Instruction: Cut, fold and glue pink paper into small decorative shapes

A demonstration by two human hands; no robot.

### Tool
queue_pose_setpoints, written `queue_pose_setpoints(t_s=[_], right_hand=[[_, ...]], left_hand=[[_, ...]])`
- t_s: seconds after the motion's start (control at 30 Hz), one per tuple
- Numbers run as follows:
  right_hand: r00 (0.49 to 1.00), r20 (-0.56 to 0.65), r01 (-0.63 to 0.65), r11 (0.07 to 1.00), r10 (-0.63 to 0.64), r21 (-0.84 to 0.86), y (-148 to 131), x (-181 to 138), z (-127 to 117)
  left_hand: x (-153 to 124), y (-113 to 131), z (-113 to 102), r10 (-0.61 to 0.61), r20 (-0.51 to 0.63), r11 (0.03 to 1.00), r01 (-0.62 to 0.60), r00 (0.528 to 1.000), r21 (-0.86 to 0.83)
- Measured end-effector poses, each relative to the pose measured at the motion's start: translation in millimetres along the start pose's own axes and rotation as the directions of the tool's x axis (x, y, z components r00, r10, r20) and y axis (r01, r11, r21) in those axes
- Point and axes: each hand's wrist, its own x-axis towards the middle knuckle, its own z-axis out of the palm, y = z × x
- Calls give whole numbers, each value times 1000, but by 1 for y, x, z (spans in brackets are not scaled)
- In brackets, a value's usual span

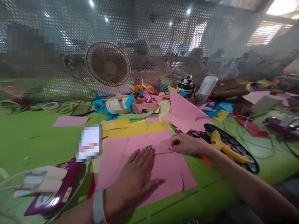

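A large pink paper sheet (112, 158) lies on the green tabletop with a smaller folded piece of pink paper (161, 140) on top of it. My left hand (137, 174), with a light band at the wrist, rests flat on the pink paper, fingers stretched out and thumb apart. At the right end of the folded piece, my right hand (187, 143) pinches its edge between thumb and curled fingers. Yellow paper (137, 128) shows beyond the pink sheets. Scissors (194, 133) lie just behind my right hand, partly hidden.
A yellow glue gun (224, 147) rests on a black tray (253, 163) beside my right forearm. At left are a purple power strip (70, 174) with plugs and a blurred white card (90, 141). Behind stand a fan (108, 65), paper scraps (147, 101) and a bottle (206, 87).
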Motion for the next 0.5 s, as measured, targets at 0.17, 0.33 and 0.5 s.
queue_pose_setpoints(t_s=[0.17,0.33,0.5], right_hand=[[999,42,3,1000,-3,2,1,0,-4],[1000,22,-8,998,10,-63,3,-1,-3],[1000,-7,-12,989,11,-147,7,-1,-4]], left_hand=[[0,0,3,-6,-31,1000,6,999,-17],[-1,-2,6,-11,-22,999,10,1000,-30],[-1,-2,5,4,-34,1000,-4,999,-22]])
